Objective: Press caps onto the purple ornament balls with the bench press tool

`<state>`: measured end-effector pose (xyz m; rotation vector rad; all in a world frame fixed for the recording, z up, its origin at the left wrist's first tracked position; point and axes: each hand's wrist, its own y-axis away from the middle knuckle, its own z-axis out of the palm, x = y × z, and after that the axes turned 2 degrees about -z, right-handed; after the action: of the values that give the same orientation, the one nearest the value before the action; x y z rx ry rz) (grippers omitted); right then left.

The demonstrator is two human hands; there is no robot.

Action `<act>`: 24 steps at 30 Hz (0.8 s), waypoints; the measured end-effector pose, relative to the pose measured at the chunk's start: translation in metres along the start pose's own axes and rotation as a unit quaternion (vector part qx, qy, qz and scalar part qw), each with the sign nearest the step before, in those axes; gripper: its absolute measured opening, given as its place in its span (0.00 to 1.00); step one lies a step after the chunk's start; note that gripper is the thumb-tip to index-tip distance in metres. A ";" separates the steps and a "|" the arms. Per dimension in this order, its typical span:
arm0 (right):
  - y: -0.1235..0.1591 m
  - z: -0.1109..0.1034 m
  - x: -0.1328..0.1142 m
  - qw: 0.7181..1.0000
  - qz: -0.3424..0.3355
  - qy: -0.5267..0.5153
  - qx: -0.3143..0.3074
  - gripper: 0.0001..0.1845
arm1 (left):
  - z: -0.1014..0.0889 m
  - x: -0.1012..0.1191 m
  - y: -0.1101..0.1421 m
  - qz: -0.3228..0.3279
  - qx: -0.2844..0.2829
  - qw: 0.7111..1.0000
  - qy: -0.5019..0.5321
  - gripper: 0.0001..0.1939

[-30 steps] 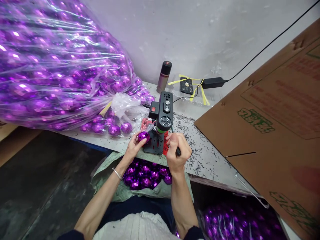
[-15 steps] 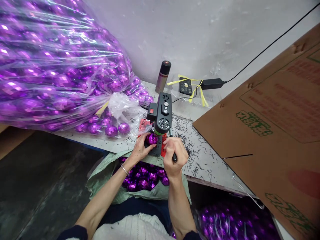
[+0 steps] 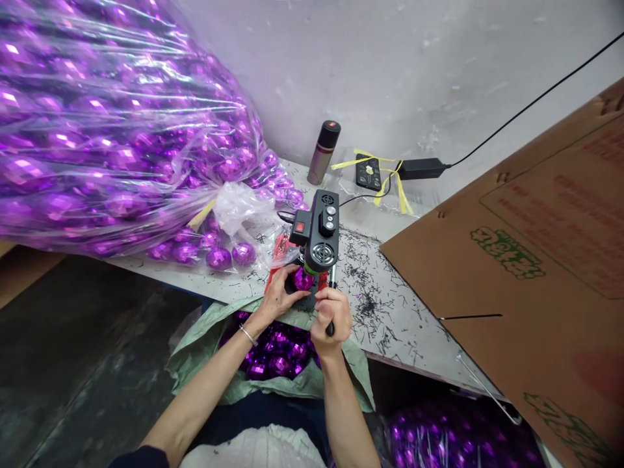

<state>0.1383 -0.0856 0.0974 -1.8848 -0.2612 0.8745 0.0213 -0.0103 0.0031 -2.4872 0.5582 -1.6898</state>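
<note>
A shiny faceted purple ball (image 3: pixel 303 279) sits beneath the head of a small black bench drill press (image 3: pixel 324 227). My left hand (image 3: pixel 279 294) curls around the ball's left side, fingers above and thumb below. My right hand (image 3: pixel 332 316) is closed around the lever handle (image 3: pixel 331 329), whose black grip end shows under the fist. Red pieces show on both sides of the machine's dark base. Below my hands, an open green sack (image 3: pixel 195 348) holds many more purple balls. The drill's tip is hidden by its head.
A large clear bag of purple balls (image 3: pixel 121 156) fills the left. Behind stand a spray can (image 3: pixel 324 153), a phone (image 3: pixel 368 172) and a black power adapter (image 3: pixel 423 169). Dark shavings litter the white table (image 3: pixel 404 325). A cardboard box (image 3: pixel 536 273) leans at right, another ball bag (image 3: pixel 463 429) below.
My right hand has pulled the lever down and toward me, and the machine's head now meets the ball's top. My left hand keeps its place at the ball. The view shifted slightly.
</note>
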 end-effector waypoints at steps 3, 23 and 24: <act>0.011 0.005 0.007 1.000 0.001 -0.001 0.015 0.13 | 0.000 0.001 0.000 0.000 0.002 1.000 0.000 0.29; 0.020 0.021 0.020 0.996 -0.025 -0.015 0.080 0.15 | 0.003 -0.004 -0.002 0.042 0.009 0.999 -0.001 0.29; 0.021 0.022 0.021 0.996 -0.026 -0.017 0.081 0.16 | 0.003 -0.005 -0.002 0.043 0.009 0.999 -0.001 0.29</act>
<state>0.1343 -0.0688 0.0639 -1.7084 -0.2509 0.8665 0.0231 -0.0067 -0.0021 -2.4154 0.6379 -1.6521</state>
